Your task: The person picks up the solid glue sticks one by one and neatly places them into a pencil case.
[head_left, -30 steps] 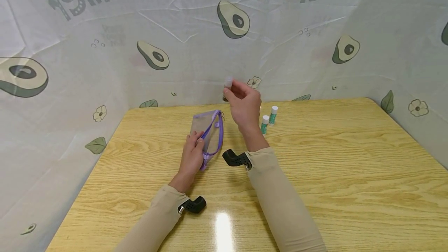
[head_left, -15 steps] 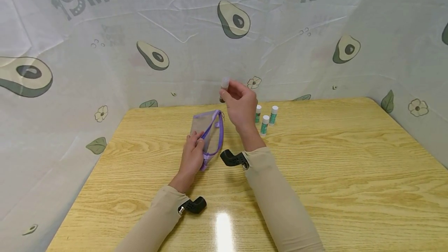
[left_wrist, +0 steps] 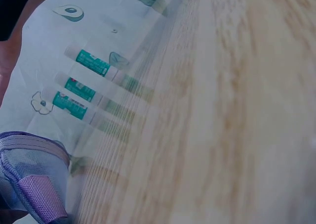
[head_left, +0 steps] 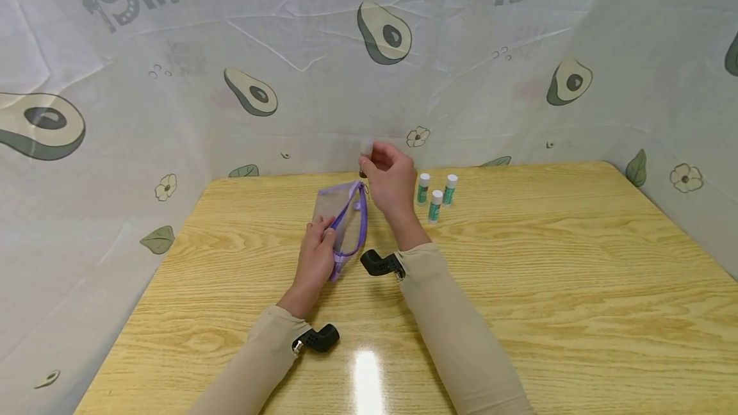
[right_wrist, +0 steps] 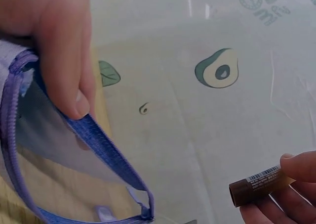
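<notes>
My left hand grips the near left edge of a purple-trimmed mesh zip pouch, which lies with its mouth spread wide. In the right wrist view the thumb presses over the blue-lined zipper edge. Beyond the pouch's far end, my right hand holds up a small brown capped tube between thumb and fingers. It looks like a lip balm and has a barcode on its side; its pale cap points up in the head view. The left wrist view shows the pouch's corner.
Three green-labelled tubes with white caps stand upright on the wooden table right of my right hand: one left, one nearer, one right. A printed avocado cloth hangs behind the table.
My right hand has moved left and slightly down with the brown capped tube, towards the pouch's far end, uncovering the leftmost green tube. The left hand and pouch stay put.
</notes>
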Action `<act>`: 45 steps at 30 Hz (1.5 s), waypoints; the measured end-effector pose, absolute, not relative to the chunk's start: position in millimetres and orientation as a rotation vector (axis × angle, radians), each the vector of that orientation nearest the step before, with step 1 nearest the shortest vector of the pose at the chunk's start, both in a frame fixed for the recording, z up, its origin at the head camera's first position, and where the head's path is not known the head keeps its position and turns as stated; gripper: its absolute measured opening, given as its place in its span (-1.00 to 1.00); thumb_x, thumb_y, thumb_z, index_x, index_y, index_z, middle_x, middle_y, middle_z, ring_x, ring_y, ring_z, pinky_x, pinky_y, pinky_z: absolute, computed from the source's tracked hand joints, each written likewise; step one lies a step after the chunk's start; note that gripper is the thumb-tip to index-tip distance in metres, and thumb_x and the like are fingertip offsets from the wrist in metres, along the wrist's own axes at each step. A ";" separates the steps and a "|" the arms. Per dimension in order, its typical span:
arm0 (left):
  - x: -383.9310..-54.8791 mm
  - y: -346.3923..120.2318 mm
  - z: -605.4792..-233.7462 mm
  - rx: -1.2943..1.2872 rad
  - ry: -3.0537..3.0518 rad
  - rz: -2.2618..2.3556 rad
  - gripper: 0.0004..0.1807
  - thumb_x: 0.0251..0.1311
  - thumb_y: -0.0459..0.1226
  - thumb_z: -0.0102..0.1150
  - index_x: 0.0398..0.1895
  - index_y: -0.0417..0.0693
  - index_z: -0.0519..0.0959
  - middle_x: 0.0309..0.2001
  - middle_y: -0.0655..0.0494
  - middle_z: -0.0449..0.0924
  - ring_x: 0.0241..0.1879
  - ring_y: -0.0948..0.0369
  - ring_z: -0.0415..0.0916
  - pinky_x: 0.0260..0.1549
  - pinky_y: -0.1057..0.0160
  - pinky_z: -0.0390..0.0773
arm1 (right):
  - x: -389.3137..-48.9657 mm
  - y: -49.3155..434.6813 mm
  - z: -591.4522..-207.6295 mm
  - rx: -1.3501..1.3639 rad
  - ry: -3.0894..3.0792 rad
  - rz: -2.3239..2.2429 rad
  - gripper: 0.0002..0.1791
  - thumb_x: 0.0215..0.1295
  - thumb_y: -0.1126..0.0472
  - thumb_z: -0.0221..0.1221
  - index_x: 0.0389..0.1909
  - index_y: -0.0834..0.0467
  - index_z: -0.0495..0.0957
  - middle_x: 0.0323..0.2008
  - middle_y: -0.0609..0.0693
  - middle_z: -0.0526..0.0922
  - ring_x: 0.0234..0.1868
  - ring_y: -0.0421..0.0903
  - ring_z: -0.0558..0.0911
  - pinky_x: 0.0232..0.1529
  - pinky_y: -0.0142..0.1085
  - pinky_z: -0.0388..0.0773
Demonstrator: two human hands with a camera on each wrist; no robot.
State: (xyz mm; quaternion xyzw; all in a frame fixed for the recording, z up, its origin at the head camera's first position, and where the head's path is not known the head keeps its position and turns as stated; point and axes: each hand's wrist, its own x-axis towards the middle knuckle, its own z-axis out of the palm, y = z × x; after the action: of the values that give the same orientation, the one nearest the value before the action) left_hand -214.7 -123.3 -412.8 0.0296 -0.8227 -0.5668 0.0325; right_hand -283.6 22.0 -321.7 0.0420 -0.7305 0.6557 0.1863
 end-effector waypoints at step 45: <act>-209.7 -122.1 -417.6 0.093 -2.530 -1.758 -0.50 0.55 -0.18 -0.31 0.46 -0.11 0.29 0.58 -0.13 -0.07 0.59 -0.09 -0.39 0.52 -0.16 -0.27 | -294.6 21.2 -376.8 -0.053 -2.443 1.614 -0.76 0.27 0.19 0.29 -0.06 0.14 0.67 -0.17 0.05 0.75 -0.13 -0.02 0.71 -0.08 -0.17 0.65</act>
State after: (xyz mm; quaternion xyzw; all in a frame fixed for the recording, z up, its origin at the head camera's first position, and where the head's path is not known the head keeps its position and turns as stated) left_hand -209.7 -122.1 -417.6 0.0302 -0.8205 -0.5700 0.0296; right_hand -294.6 21.2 -376.8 -0.0179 -0.8294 0.5482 0.1064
